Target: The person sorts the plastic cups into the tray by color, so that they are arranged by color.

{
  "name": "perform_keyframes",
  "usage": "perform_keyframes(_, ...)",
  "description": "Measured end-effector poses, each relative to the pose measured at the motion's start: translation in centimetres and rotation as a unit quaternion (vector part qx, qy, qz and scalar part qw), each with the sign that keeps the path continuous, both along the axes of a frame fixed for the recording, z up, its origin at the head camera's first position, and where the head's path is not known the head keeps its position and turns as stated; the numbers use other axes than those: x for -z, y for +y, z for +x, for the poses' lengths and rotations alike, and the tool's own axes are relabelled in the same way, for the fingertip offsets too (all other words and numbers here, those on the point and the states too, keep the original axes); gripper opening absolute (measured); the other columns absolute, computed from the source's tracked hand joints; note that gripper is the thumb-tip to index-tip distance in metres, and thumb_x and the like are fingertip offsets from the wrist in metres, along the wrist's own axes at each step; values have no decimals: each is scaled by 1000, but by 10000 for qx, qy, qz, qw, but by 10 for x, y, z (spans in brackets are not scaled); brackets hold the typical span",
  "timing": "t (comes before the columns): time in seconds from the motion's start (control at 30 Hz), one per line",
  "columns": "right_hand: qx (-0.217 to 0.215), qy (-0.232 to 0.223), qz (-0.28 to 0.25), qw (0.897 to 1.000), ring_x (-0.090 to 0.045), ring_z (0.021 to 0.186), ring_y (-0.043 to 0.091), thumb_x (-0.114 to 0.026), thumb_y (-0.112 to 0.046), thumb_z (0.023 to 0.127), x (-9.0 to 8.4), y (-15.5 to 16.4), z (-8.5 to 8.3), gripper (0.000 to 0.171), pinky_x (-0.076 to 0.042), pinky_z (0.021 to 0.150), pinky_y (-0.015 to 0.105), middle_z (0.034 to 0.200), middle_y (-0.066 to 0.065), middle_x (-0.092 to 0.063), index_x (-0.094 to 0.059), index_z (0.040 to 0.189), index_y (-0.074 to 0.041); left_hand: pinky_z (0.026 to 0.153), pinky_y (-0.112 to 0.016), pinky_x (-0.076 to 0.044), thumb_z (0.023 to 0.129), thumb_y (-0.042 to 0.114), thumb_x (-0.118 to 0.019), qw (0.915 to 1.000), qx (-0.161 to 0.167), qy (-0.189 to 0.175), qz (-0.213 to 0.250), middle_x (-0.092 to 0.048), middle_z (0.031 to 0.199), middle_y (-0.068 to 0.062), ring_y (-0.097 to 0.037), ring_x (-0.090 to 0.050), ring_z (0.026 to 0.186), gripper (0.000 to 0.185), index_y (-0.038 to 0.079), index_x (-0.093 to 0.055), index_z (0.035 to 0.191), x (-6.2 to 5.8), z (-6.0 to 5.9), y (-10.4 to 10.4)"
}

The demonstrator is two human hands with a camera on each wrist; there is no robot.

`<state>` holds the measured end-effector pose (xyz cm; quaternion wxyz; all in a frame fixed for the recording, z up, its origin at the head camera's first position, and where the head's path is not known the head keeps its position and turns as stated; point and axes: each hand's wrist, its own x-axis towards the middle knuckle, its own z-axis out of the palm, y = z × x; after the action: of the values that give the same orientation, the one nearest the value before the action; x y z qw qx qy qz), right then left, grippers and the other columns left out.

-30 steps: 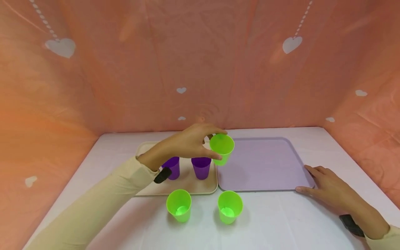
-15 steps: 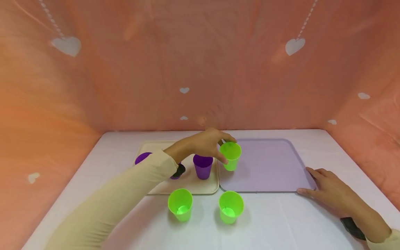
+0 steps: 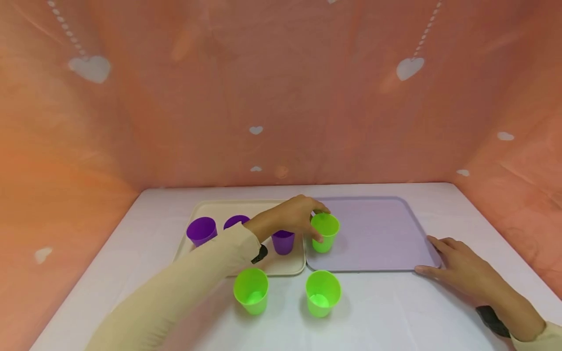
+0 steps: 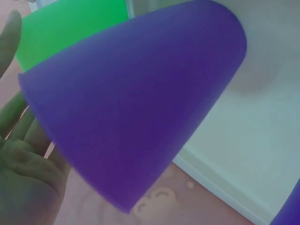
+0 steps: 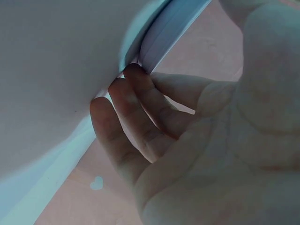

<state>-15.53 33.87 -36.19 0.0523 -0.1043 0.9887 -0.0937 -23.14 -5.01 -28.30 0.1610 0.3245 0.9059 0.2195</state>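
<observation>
Pink heart-print backdrop behind white table (image 3: 395, 312). Left hand (image 3: 287, 219) fingers curled round green cup (image 3: 325, 232), cup standing on lilac tray (image 3: 382, 234), near its left edge. Right hand (image 3: 461, 265) fingers straight, steadying tray's right corner. Step: setting cup down; next calls for letting go without tipping it.

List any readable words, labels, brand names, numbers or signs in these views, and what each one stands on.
None: no readable text shows in any view.
Green cup held by the left hand: plain, no print.
Purple cups and cream tray: plain.
Lilac tray touched by the right hand: plain.
Pink backdrop: only white heart shapes, no letters.
</observation>
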Motion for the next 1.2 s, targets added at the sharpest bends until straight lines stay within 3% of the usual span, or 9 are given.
perform_keyframes(0.33, -40, 13, 46, 10000, -50, 117, 53, -69, -68, 80, -2, -1, -2, 104, -48, 86, 71, 131, 37, -51, -43, 142, 10, 93, -25, -55, 74, 31, -89, 9996, 27, 180, 199, -70, 127, -6, -19, -69, 105, 68, 9, -63, 133, 6, 0, 1)
perform_keyframes(0.5, -20, -53, 38, 10000, -50, 117, 53, -68, -68, 80, -3, -1, -1, 105, -47, 87, 72, 131, 37, -50, -42, 143, 11, 97, -28, -55, 75, 34, -88, 9997, 28, 84, 240, -68, 130, -8, -21, -68, 110, 73, 7, -59, 137, 6, 0, 0)
perform_keyframes(0.63, -56, -15, 20, 10000, -50, 117, 52, -69, -68, 80, -3, -1, -2, 104, -47, 87, 71, 131, 36, -51, -42, 144, 10, 104, -32, -53, 75, 36, -87, 9994, 14, 7, 351, -65, 135, -8, -23, -66, 119, 78, 7, -56, 140, 1, 2, -7)
perform_keyframes(0.8, -72, -2, 45, 10000, -50, 117, 52, -68, -68, 80, -2, 0, -3, 104, -47, 87, 71, 131, 37, -51, -42, 144, 10, 107, -35, -51, 79, 34, -85, 9979, 87, 254, 588, -64, 137, -7, -22, -64, 123, 72, 8, -57, 139, -11, 5, -24)
perform_keyframes(0.9, -46, -12, 66, 10000, -50, 118, 52, -67, -69, 80, -2, 2, -3, 105, -47, 86, 71, 132, 36, -50, -41, 144, 9, 106, -36, -51, 82, 33, -82, 9964, 87, 304, 781, -66, 135, -6, -20, -64, 123, 65, 9, -59, 138, -21, 13, -37)
perform_keyframes(1.03, -48, 10, 89, 9999, -50, 118, 51, -68, -69, 80, -2, 4, -2, 104, -47, 86, 71, 132, 36, -51, -41, 144, 9, 106, -35, -51, 85, 35, -79, 9949, -46, 314, 955, -66, 135, 0, -16, -61, 126, 58, 13, -62, 136, -31, 32, -58)
perform_keyframes(1.2, -59, 63, 76, 9999, -50, 117, 52, -69, -67, 81, -4, 4, 0, 102, -47, 86, 71, 131, 36, -51, -42, 144, 10, 105, -38, -52, 84, 34, -79, 9913, -142, 609, 1160, -68, 132, 2, -17, -62, 125, 53, 14, -65, 132, -29, 64, -84)
